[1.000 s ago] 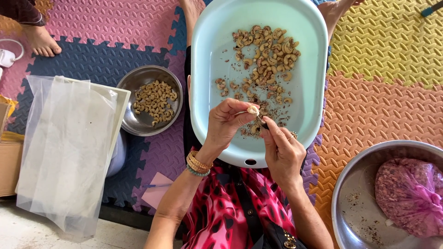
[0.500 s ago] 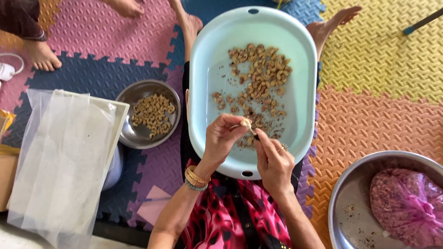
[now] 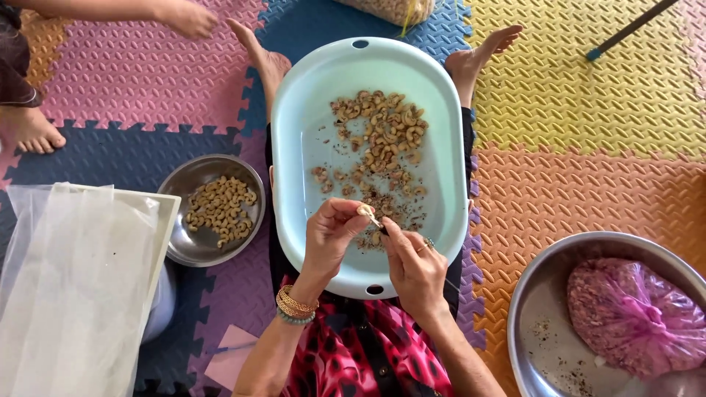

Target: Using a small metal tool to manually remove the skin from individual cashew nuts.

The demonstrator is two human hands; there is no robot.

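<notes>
Left hand pinches a single cashew at the fingertips. Right hand grips a small dark-handled tool, tip against the nut. Both work over the 6 o'clock rim of the pale blue tub, above the loose cashews. Steel bowl lies at 9 o'clock; large steel basin at 4 o'clock, open mat between.
</notes>
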